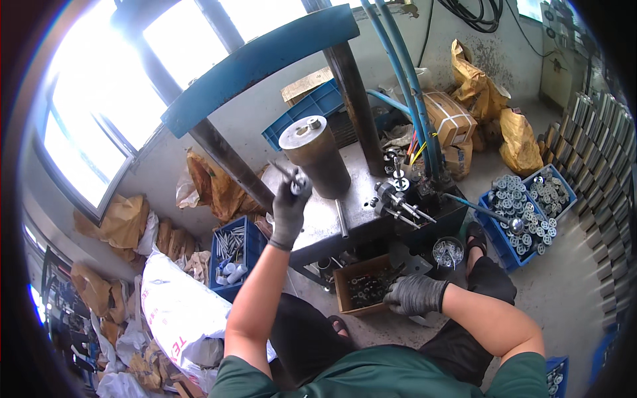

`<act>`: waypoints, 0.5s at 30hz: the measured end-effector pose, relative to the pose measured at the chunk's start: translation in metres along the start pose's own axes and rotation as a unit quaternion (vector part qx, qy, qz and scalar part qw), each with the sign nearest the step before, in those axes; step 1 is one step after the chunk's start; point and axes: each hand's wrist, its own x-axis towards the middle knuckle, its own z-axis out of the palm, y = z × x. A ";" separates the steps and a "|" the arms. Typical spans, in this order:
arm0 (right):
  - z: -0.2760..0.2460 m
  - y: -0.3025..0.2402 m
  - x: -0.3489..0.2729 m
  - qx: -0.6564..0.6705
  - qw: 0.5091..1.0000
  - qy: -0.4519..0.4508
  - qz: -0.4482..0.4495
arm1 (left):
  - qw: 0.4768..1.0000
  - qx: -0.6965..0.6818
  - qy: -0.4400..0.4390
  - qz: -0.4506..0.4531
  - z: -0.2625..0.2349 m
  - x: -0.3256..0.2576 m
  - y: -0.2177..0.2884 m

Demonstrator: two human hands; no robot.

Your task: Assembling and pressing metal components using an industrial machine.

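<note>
Looks like you're mid-load: left hand (290, 211) fingers clamped on a small silver metal part (298, 183) above the steel worktop (325, 222), right hand (413, 294) curled into the brown cardboard box of parts (345, 286), so next needs careful seating.

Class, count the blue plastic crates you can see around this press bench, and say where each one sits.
5, maybe more hidden. One blue crate behind the press cylinder; one left of the bench holding rods; two at right, and, full of round metal parts; one partly cut off at lower right.
</note>
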 end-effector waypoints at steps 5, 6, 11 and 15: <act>0.006 0.003 0.005 0.025 0.999 -0.032 -0.006 | 0.992 0.092 0.027 0.081 0.036 0.117 0.055; 0.005 0.001 0.010 0.036 0.998 -0.055 0.003 | 0.992 0.082 0.027 0.090 0.027 0.144 0.045; 0.005 0.003 0.015 0.035 0.997 -0.067 0.029 | 0.998 0.050 0.037 0.021 0.039 0.200 0.025; 0.006 -0.002 0.008 0.056 0.996 -0.055 0.031 | 0.996 0.040 0.074 -0.012 0.044 0.202 0.008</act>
